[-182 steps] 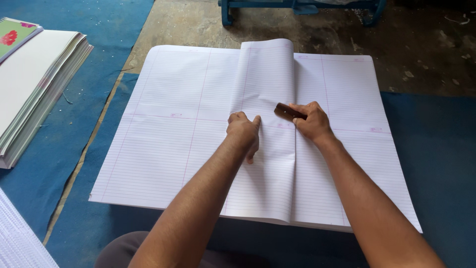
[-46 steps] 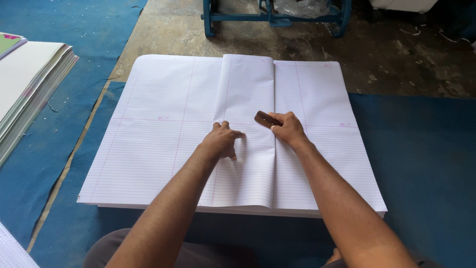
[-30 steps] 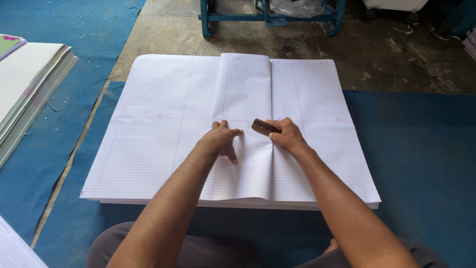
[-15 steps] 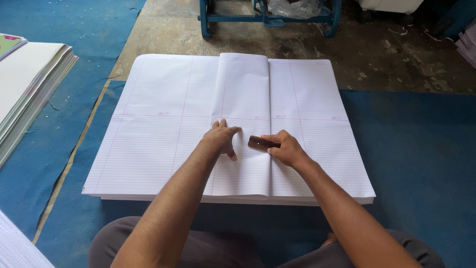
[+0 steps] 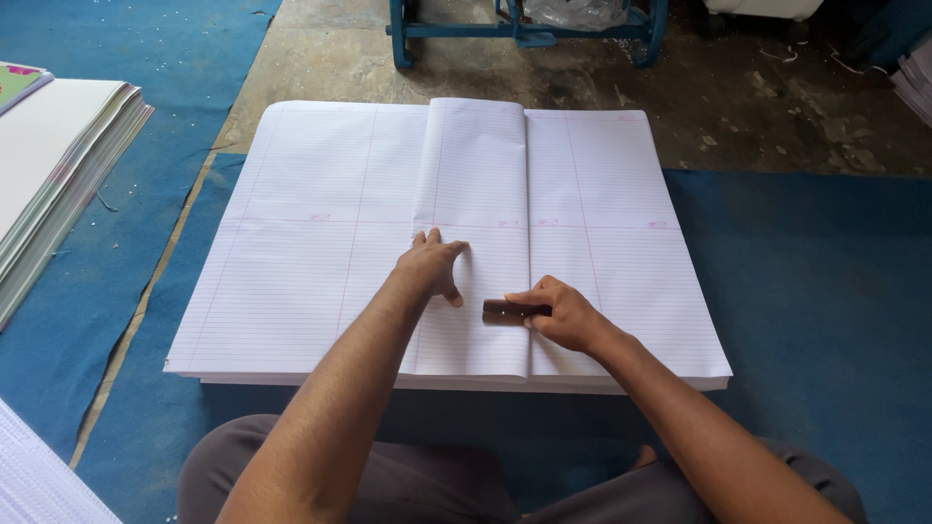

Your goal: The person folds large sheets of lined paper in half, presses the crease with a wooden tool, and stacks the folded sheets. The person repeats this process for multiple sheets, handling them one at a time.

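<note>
Blue mat (image 5: pixel 806 281) bears ruled sheets (image 5: pixel 291 291) — left hand (image 5: pixel 432 267) flat, open; right hand (image 5: pixel 563 315) grips a dark block (image 5: pixel 505 309).

We see a blue mat (image 5: pixel 825 281) covering the floor at the right and left, with bare concrete floor (image 5: pixel 738 92) beyond its far edge. At the mat's left edge lies a thick stack of paper sheets (image 5: pixel 53 165), with a green and pink cover (image 5: pixel 21 80) showing at its far corner. Another white ruled stack (image 5: pixel 39 480) pokes in at the near left corner. A blue metal frame (image 5: pixel 524 24) stands on the concrete at the far edge. Our grey trousers (image 5: pixel 427 480) show along the near edge.
</note>
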